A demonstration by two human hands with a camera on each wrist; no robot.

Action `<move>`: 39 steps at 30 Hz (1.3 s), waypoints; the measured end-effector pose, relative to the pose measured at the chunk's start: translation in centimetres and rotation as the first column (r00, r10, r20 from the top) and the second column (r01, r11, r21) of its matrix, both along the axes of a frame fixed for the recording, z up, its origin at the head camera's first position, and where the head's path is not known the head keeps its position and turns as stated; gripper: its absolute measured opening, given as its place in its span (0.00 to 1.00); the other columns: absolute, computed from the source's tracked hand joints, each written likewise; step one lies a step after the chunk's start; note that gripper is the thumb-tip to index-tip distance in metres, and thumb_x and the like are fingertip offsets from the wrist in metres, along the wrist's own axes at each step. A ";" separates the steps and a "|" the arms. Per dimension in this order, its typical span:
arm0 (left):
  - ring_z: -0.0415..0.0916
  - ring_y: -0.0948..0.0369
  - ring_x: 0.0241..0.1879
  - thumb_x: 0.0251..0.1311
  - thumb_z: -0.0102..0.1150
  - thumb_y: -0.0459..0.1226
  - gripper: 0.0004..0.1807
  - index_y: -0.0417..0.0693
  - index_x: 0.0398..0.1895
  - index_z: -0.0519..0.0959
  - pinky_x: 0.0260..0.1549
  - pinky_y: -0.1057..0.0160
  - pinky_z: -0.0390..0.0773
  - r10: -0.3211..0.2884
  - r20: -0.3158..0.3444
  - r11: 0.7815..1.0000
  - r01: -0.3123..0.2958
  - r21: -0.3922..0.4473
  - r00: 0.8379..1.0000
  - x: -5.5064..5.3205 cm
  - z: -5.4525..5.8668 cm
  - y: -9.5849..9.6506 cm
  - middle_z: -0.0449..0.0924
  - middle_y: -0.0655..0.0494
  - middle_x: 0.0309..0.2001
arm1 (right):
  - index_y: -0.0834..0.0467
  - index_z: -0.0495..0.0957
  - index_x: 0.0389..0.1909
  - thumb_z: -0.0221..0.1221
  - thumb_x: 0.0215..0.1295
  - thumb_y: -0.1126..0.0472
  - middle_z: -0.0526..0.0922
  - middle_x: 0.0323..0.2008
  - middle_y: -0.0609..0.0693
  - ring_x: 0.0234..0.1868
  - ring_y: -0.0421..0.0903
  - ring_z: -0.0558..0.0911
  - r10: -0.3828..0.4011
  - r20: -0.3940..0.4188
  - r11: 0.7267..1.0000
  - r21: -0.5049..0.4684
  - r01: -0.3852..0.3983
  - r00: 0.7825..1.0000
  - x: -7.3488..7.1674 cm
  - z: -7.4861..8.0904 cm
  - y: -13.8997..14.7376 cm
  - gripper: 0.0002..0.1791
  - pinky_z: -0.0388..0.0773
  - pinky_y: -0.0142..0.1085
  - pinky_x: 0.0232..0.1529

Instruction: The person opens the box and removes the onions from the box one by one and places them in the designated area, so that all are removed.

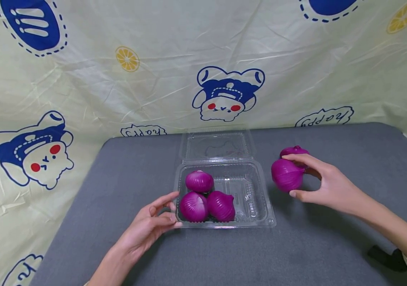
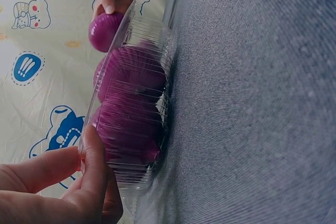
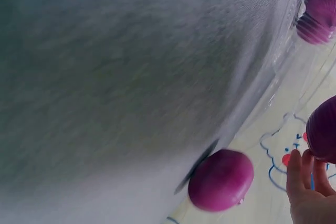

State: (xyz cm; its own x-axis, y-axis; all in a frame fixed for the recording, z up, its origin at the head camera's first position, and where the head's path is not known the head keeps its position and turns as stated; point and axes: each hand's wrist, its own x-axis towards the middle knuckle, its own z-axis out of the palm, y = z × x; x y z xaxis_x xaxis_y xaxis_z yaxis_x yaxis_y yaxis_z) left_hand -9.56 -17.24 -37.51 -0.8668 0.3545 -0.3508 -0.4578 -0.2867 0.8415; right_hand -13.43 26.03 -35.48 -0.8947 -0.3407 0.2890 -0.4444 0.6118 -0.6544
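A clear plastic clamshell box [image 1: 242, 194] lies with its lid [image 1: 217, 145] folded back. Three purple onions, among them one at the back [image 1: 199, 181], are grouped in its left half. My left hand [image 1: 149, 226] pinches the box's left rim between thumb and fingers, as the left wrist view also shows. To the right of the box, my right hand [image 1: 326, 182] grips another onion [image 1: 286, 175] by its sides, raised off the table. Behind that one sits a further onion [image 1: 294, 150], partly hidden in the head view; the right wrist view shows this onion [image 3: 220, 180] on the table.
Grey cloth covers the table [image 1: 332, 246]. A pale printed curtain [image 1: 160, 91] hangs along the back edge, close behind the box lid. Beside the right forearm, near the sleeve, is a black strap-like object [image 1: 385, 257].
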 end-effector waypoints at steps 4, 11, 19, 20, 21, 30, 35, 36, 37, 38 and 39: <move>0.71 0.61 0.33 0.61 0.49 0.18 0.36 0.37 0.74 0.57 0.50 0.55 0.80 -0.008 -0.007 1.000 0.008 0.001 1.000 0.0 -0.1 0.0 0.64 0.48 0.46 | 0.45 0.72 0.65 0.77 0.44 0.64 0.71 0.59 0.43 0.52 0.38 0.72 -0.028 0.013 0.999 -0.016 0.028 1.000 0.2 0.2 1.2 0.44 0.71 0.16 0.48; 0.71 0.61 0.33 0.61 0.50 0.19 0.36 0.38 0.74 0.57 0.50 0.55 0.80 -0.006 -0.003 1.000 0.006 -0.001 1.000 0.0 0.0 0.0 0.64 0.49 0.46 | 0.48 0.70 0.66 0.76 0.46 0.67 0.70 0.58 0.41 0.50 0.34 0.74 -0.078 0.044 0.997 -0.019 0.079 0.996 0.2 0.1 3.5 0.43 0.71 0.15 0.46; 0.72 0.61 0.33 0.61 0.50 0.19 0.36 0.38 0.74 0.57 0.50 0.55 0.80 -0.004 0.005 1.000 0.004 -0.005 1.000 0.0 -0.1 0.0 0.64 0.48 0.46 | 0.52 0.70 0.67 0.74 0.49 0.68 0.69 0.57 0.41 0.50 0.31 0.72 -0.114 0.053 0.993 0.013 0.114 0.992 -0.2 -0.6 6.0 0.41 0.72 0.14 0.42; 0.72 0.61 0.33 0.61 0.50 0.19 0.36 0.38 0.74 0.57 0.50 0.55 0.80 -0.002 0.008 1.000 0.002 -0.006 1.000 0.0 -0.1 0.0 0.64 0.48 0.46 | 0.52 0.69 0.67 0.73 0.50 0.68 0.69 0.57 0.41 0.50 0.31 0.71 -0.119 0.053 0.993 0.018 0.118 0.992 -0.3 -0.8 6.3 0.41 0.71 0.13 0.43; 0.72 0.61 0.33 0.61 0.50 0.19 0.36 0.39 0.74 0.57 0.50 0.55 0.80 -0.002 0.008 1.000 0.002 -0.006 1.000 0.0 -0.1 0.0 0.64 0.49 0.46 | 0.52 0.69 0.67 0.73 0.50 0.68 0.69 0.57 0.40 0.51 0.31 0.70 -0.124 0.051 0.992 0.021 0.123 0.991 -0.4 -0.9 6.6 0.41 0.70 0.13 0.43; 0.72 0.61 0.32 0.61 0.50 0.18 0.36 0.38 0.74 0.57 0.50 0.55 0.80 -0.001 0.009 1.000 0.001 -0.003 1.000 0.0 0.0 0.0 0.64 0.49 0.46 | 0.57 0.67 0.67 0.71 0.55 0.62 0.67 0.59 0.54 0.50 0.28 0.63 -0.206 0.067 0.973 0.123 0.196 0.976 -1.6 -1.8 9.7 0.38 0.63 0.09 0.40; 0.71 0.61 0.32 0.61 0.50 0.19 0.36 0.38 0.74 0.57 0.50 0.55 0.80 -0.003 0.007 1.000 0.003 -0.010 1.000 0.0 0.0 0.0 0.64 0.49 0.46 | 0.59 0.66 0.68 0.71 0.57 0.57 0.68 0.58 0.62 0.49 0.33 0.67 -0.233 0.088 0.959 0.189 0.213 0.969 -2.4 -2.2 10.9 0.39 0.65 0.11 0.36; 0.71 0.61 0.32 0.61 0.50 0.19 0.36 0.39 0.74 0.57 0.50 0.55 0.80 -0.002 0.008 1.000 0.002 -0.011 1.000 0.0 0.0 0.1 0.64 0.49 0.46 | 0.59 0.65 0.68 0.70 0.57 0.56 0.68 0.58 0.63 0.50 0.38 0.70 -0.237 0.096 0.956 0.201 0.214 0.967 -2.6 -2.3 11.1 0.39 0.67 0.14 0.34; 0.71 0.61 0.32 0.61 0.50 0.19 0.36 0.38 0.74 0.57 0.50 0.55 0.80 -0.004 0.006 1.000 0.004 -0.012 1.000 0.0 0.0 0.1 0.64 0.48 0.46 | 0.59 0.65 0.69 0.70 0.58 0.55 0.68 0.58 0.64 0.50 0.44 0.73 -0.241 0.108 0.954 0.211 0.215 0.964 -2.7 -2.3 11.2 0.40 0.69 0.17 0.33; 0.71 0.61 0.32 0.61 0.50 0.19 0.36 0.38 0.74 0.57 0.50 0.55 0.80 -0.007 0.003 1.000 0.007 -0.013 1.000 0.0 0.0 0.1 0.64 0.48 0.46 | 0.60 0.64 0.69 0.70 0.58 0.55 0.68 0.58 0.65 0.50 0.51 0.75 -0.245 0.117 0.951 0.220 0.216 0.962 -2.8 -2.4 11.3 0.40 0.71 0.20 0.31; 0.70 0.61 0.32 0.61 0.50 0.19 0.36 0.38 0.74 0.57 0.50 0.55 0.80 -0.007 0.002 1.000 0.007 -0.012 1.000 0.0 0.0 0.1 0.64 0.48 0.46 | 0.60 0.63 0.69 0.70 0.58 0.54 0.68 0.58 0.66 0.50 0.58 0.75 -0.249 0.126 0.949 0.229 0.216 0.960 -3.0 -2.4 11.4 0.40 0.72 0.22 0.30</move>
State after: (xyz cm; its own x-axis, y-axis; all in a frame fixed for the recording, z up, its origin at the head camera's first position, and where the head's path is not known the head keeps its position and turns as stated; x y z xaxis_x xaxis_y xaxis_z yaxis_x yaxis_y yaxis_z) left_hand -9.55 -17.16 -37.50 -0.8634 0.3564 -0.3571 -0.4618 -0.2729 0.8440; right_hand -16.42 37.42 -37.89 -0.9838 -0.1560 0.0885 -0.1789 0.8174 -0.5477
